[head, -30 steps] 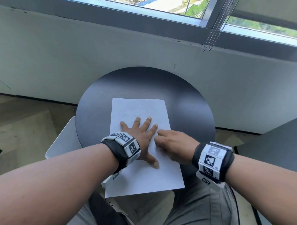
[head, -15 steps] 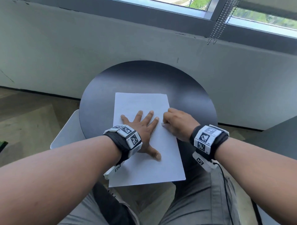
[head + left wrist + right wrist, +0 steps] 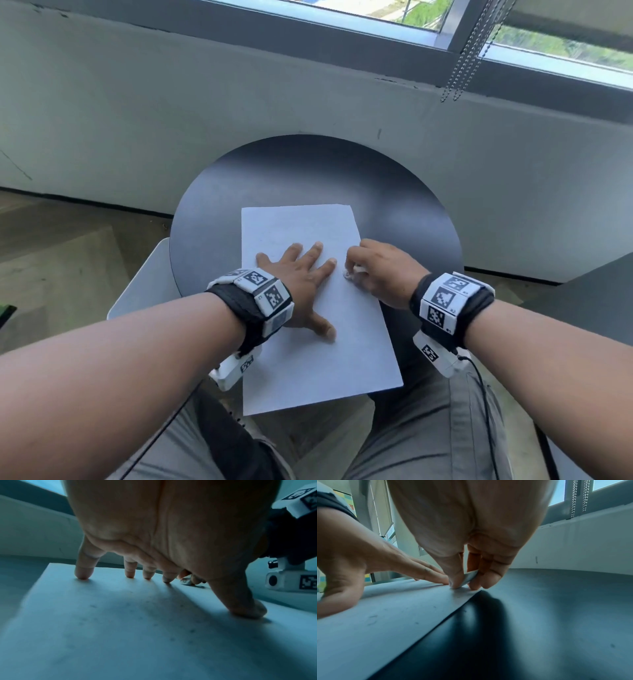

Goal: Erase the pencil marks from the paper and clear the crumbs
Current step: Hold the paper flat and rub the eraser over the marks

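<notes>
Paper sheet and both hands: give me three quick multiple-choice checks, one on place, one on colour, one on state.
1. Where does the eraser touch the paper?
A. near its right edge
B. at its near left corner
C. off the sheet

2. What colour is the round table?
A. white
B. black
C. red

3. How is the left hand?
A. fisted
B. lifted clear
C. flat, fingers spread on the paper

Answers: 1 A, the right hand pinches it by that edge; 2 B, dark top around the sheet; 3 C, fingertips press down.
</notes>
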Demonstrator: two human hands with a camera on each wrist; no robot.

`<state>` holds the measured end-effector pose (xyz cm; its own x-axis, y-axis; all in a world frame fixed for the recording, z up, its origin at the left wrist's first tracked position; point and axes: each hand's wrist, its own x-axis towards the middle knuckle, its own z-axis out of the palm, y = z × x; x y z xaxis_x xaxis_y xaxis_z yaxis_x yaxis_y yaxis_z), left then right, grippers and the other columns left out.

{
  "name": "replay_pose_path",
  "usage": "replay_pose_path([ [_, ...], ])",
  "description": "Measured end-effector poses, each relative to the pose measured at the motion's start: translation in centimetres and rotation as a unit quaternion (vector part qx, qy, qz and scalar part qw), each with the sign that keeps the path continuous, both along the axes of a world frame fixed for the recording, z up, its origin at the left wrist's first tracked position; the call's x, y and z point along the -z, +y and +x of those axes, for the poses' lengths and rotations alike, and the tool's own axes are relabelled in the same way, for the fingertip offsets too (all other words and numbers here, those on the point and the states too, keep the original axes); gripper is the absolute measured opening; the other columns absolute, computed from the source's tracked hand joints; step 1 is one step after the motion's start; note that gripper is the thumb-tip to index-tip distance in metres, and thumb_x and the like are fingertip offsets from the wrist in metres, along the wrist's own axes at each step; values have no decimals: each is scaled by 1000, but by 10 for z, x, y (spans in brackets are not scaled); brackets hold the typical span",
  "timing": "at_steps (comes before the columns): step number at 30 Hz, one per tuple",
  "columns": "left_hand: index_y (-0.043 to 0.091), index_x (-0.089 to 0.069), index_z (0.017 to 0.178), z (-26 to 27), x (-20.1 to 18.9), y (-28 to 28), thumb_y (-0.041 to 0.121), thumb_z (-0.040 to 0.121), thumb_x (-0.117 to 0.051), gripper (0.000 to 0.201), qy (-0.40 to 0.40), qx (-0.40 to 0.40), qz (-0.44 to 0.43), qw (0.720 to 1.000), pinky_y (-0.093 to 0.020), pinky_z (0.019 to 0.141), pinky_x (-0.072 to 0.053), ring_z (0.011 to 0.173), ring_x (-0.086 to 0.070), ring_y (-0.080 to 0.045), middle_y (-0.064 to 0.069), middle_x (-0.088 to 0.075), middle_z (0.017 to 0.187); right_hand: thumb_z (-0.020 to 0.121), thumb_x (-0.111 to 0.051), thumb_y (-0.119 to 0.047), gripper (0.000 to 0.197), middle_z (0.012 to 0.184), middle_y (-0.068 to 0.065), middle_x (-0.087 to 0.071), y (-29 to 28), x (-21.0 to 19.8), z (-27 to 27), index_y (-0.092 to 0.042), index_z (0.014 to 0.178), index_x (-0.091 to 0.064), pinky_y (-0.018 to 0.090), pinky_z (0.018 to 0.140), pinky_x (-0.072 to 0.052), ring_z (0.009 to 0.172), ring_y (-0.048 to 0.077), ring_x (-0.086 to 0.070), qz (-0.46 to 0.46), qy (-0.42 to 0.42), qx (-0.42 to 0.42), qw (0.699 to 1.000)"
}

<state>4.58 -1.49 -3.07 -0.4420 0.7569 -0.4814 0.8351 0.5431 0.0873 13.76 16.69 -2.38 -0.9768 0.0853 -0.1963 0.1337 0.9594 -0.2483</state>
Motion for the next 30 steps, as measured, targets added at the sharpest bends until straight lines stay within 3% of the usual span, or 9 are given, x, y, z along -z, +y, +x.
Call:
replay_pose_path([
  [2,44,11,157,-5,2,-4,98,57,-55,132,15,9,1,1000,-68,111,-23,154,7,-27,4,18,168,94,-53,-35,18,107,-1,-54,1,-1,0,-21,106,-55,32,80,-42,100,22,-51,5,-10,30,999],
  [6,50,18,153,-5,9,-8,102,52,-50,133,13,-8,-3,1000,-76,112,-5,153,19,-33,1,26,166,95,-51,-36,20,105,3,-52,-8,-5,-1,-18,100,-57,34,81,-44,100,26,-51,36,-21,67,997],
  [9,48,19,153,-3,10,-7,103,52,-49,134,10,-14,-1,1000,-78,111,-4,153,21,-34,0,28,165,96,-46,-38,23,101,3,-49,-32,-8,17,-16,97,-54,39,75,-47,87,27,-51,41,-19,-37,998],
  [12,48,20,153,-3,11,-5,103,52,-48,134,7,-15,-2,1000,-79,110,-4,153,22,-34,0,29,165,97,-43,-39,23,96,0,-45,-45,-10,31,-19,95,-53,37,65,-43,76,22,-43,43,-53,-135,989],
  [17,47,20,153,-2,9,-6,103,53,-48,133,16,-14,-8,1000,-79,109,-6,153,20,-35,-1,28,165,98,-45,-39,24,100,2,-46,-15,-9,3,-16,97,-53,37,76,-46,90,27,-54,75,-10,9,997],
  [22,47,19,154,-1,7,-5,101,55,-51,132,3,-17,-6,1000,-80,109,-5,152,21,-35,-1,29,165,94,-52,-26,10,97,-3,-35,-54,-6,30,-19,100,-52,31,64,-30,83,21,-44,40,-50,-149,987],
  [24,47,20,154,-1,6,-5,101,55,-50,132,2,-16,-9,1000,-80,109,-5,152,22,-35,-1,30,165,93,-52,-29,12,96,-5,-33,-46,-8,23,-19,100,-51,31,65,-35,85,22,-47,49,-47,-130,989],
  [27,46,21,153,-1,6,-5,101,55,-50,134,6,-14,-16,1000,-80,109,-5,152,22,-35,-1,30,164,98,-43,-36,24,100,2,-45,-25,-11,9,-15,101,-53,36,73,-46,90,28,-55,76,1,-10,997],
  [30,46,21,154,-1,5,-4,100,55,-52,134,0,-16,-16,1000,-81,109,-5,152,23,-36,-1,31,164,94,-50,-24,14,105,3,-44,-47,-11,18,-16,104,-54,33,67,-36,87,23,-48,54,-12,-91,994],
])
